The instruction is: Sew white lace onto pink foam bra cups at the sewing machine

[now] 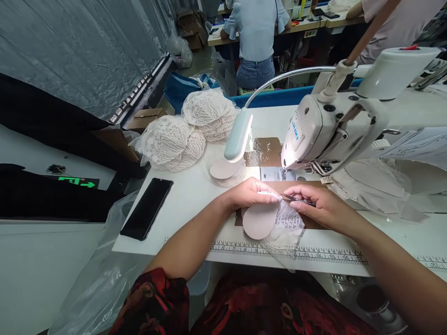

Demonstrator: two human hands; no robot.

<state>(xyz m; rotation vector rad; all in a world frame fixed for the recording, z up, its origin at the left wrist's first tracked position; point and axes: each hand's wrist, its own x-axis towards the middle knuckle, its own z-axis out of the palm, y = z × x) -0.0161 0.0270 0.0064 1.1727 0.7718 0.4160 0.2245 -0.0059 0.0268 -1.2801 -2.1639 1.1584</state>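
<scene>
Black phone [146, 209]: flat, screen dark, left end of white bench [192, 202]. Clear plastic bag [101, 279] hangs just beside that end. Far left: lit green sign [78, 182], arrow pointing right. Upper left: grey plastic sheeting [80, 51]. Background: cardboard box [192, 28] on floor; co-worker in light-blue top [256, 32] sits, back to camera, at another bench [223, 39]; second person [412, 28], pale top, upper right.

The right grip [323, 207] partly hides a slim metal tool [287, 197] (too small to tell its kind)
</scene>
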